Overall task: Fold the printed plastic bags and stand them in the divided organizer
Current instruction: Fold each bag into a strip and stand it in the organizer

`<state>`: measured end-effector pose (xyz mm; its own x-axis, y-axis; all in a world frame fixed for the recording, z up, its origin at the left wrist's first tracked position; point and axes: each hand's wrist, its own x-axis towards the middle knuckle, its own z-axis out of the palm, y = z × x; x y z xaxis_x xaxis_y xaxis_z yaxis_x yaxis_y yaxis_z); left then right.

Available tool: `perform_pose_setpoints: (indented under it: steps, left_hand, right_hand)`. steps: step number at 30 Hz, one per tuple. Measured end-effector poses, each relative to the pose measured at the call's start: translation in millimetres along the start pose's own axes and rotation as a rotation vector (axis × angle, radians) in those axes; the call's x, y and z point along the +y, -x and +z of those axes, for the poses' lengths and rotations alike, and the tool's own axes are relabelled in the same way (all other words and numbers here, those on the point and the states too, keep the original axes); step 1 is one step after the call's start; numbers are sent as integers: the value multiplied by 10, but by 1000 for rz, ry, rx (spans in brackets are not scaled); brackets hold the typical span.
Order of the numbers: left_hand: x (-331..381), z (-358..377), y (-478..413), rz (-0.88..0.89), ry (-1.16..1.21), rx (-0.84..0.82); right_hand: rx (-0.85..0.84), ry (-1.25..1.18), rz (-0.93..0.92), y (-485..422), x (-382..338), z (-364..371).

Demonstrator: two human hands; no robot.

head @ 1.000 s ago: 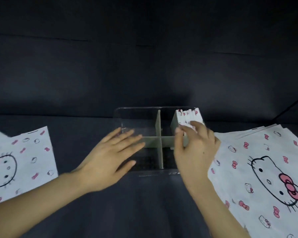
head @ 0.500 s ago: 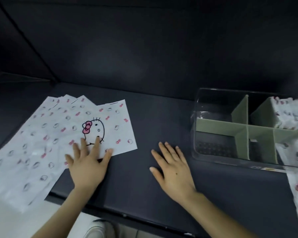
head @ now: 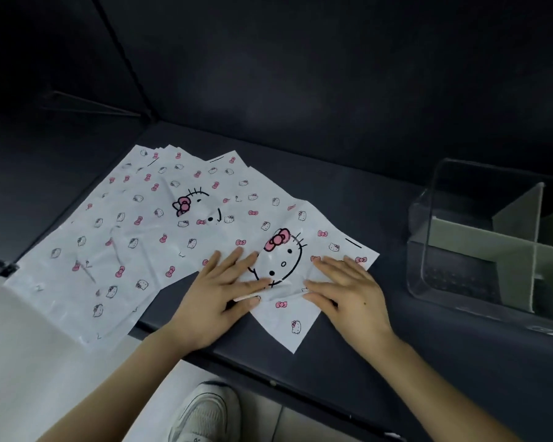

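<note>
Head view: 2 hands, 1 organizer (head: 434,218), 1 shoe (head: 205,413). There is 1 top bag (head: 288,260) under the hands, plus a fanned stack of bags (head: 134,237). At least 4 edges show in the fan; exact no. can't be told.

Top bag lies flat on the table (head: 348,371), near the organizer's L side but not touching it. The stack sits further L of the organizer, well apart, w/ its far corner hanging past the table edge.

L hand (head: 217,301) is palm down on the top bag's L part. Fingers are straight and slightly spread, pointing twd the organizer, and the thumb lies along a raised crease. It presses and grips nothing.

R hand (head: 348,295) is also palm down, flat on the same bag's R part, btwn the L hand and the organizer. Fingers are straight and close together; it holds nothing. Both forearms are bare, coming in from the bottom edge.

Bags are thin white plastic, rectangular and a bit wrinkled. They're printed w/ small pink bows, small cat heads and one big cat face w/ a pink bow.

Organizer is a clear hard-plastic box w/ rounded corners, cut off by the R frame edge. Flat grey-green dividers (head: 479,244) cross inside it.

Table is dark and matte. Shoe is a white mesh sneaker, below the table edge.
</note>
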<state>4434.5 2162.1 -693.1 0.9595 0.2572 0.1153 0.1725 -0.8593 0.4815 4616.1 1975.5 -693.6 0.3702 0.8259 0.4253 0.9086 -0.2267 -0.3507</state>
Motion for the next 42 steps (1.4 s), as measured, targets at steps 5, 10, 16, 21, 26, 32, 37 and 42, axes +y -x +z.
perform_pose_setpoints:
  steps: [5, 10, 16, 21, 26, 32, 37, 42]
  left_hand:
    - [78, -72, 49, -16, 145, 9]
    - [174, -287, 217, -142, 617, -16]
    - [363, -147, 175, -449, 612, 178]
    - [463, -171, 79, -685, 718, 293]
    - [482, -162, 42, -705, 666, 389]
    - [505, -86, 40, -733, 678, 477]
    - [540, -64, 45, -731, 672, 496]
    - [535, -50, 25, -719, 653, 525]
  right_hand:
    - [-56, 24, 75, 3, -243, -236]
    - [-477, -252, 525, -43, -399, -593]
    - [-608, -703, 800, -377, -364, -798]
    - [-513, -1015, 888, -561, -242, -1092]
    - [-241, -1126, 1089, -387, -196, -967]
    - [117, -1137, 1392, -248, -203, -743]
    - [162, -1037, 1372, -248, -339, -722]
    - [173, -976, 1202, -251, -391, -770]
